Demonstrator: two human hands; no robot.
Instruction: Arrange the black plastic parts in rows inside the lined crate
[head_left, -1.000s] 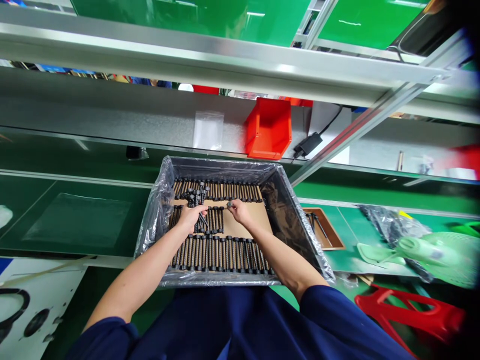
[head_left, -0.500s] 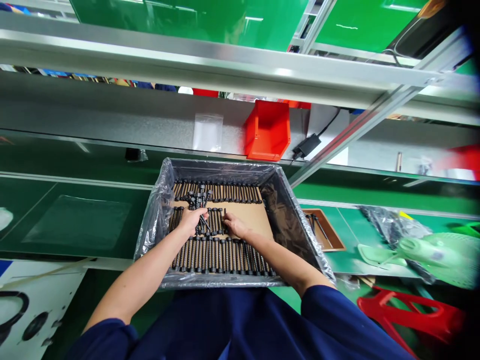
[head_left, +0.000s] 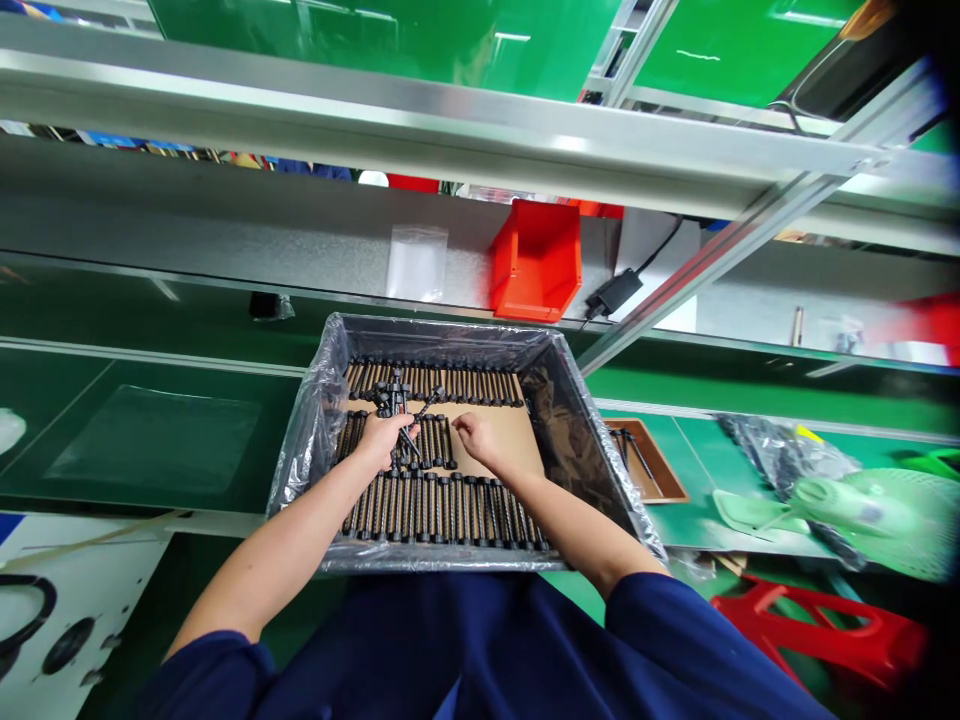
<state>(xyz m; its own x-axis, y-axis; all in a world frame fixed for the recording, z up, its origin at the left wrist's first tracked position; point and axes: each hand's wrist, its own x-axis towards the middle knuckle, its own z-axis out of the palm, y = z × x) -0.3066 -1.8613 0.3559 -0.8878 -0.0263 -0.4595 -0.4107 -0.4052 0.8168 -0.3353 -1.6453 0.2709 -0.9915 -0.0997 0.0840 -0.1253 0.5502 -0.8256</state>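
My left hand is curled around a small bunch of long black bolts, and their heads stick up past my fingers toward the far side. My right hand sits just beside it on the right, with the fingers bent over the bare brown cardboard sheet; I cannot tell if that grip is pinching a bolt or not. Both hands are inside a big box lined with a grey plastic bag, which stands on the green surface right in front of me. In the box, black bolts lie side by side in rows: a full near row, a short middle row near my hands, and a far row along the back wall. To the right of the box is a small brown tray with a few bolts in it. Farther away, a red plastic bin sits on the grey shelf.
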